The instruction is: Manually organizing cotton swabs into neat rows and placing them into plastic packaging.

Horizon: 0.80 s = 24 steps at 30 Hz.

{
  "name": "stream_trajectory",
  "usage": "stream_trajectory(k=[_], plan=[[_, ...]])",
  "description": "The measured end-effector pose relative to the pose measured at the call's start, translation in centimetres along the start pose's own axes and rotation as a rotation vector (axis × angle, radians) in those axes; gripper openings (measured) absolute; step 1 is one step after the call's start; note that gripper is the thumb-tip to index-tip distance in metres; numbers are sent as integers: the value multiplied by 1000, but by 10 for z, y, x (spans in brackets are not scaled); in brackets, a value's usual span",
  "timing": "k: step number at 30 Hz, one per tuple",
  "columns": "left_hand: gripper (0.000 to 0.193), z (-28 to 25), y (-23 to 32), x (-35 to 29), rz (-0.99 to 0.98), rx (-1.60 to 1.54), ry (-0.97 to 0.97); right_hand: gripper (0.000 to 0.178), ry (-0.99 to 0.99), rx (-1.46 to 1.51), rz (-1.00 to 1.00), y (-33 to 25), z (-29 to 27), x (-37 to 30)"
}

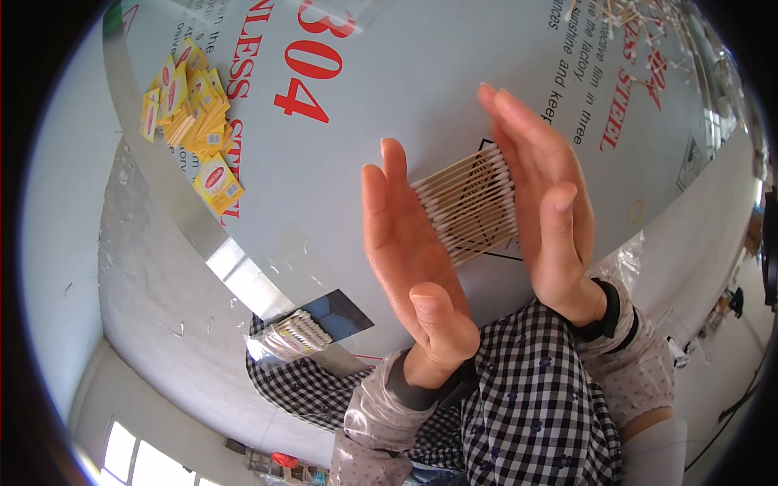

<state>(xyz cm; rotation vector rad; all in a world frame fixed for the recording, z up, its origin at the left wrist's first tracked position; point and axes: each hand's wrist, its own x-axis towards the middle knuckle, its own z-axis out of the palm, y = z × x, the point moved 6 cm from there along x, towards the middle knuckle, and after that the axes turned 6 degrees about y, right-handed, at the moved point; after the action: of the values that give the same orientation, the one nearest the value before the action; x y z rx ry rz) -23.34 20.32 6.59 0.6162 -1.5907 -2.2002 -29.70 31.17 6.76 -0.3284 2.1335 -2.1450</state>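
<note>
A row of double-ended cotton swabs (468, 202) with wooden sticks lies on the film-covered metal tabletop, side by side, white tips at both ends. My left hand (413, 235) stands on edge along the left tips, its fingers stretched out. Along the right tips is my right hand (551, 202), also on edge with straight fingers and the thumb raised. Both palms face inward and appear to touch the tips; neither hand is closed around the swabs.
Yellow printed cards (190, 105) lie in a loose pile at the far left. Many scattered swabs (648, 24) are at the far right. Near the front left edge rests a clear bag of swabs (296, 334), beside a dark rectangle (339, 314). A checked cloth (535, 389) covers my lap.
</note>
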Motion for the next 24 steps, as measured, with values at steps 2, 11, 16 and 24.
stream_trajectory(k=[2, 11, 16, 24], plan=[[80, -3, 2, 1, -1, 21, 36, 60, 17, -1, 1, 0, -4, 3], [79, 2, 4, 9, 7, 23, 17, 77, -92, -91, 96, -4, 8, 7], [79, -14, -3, 7, -5, -12, 55, 75, -141, 17, 125, 8, 17, -1], [80, -55, 25, -12, 24, 190, 192, 54, 0, -115, 46, -17, -32, 1]])
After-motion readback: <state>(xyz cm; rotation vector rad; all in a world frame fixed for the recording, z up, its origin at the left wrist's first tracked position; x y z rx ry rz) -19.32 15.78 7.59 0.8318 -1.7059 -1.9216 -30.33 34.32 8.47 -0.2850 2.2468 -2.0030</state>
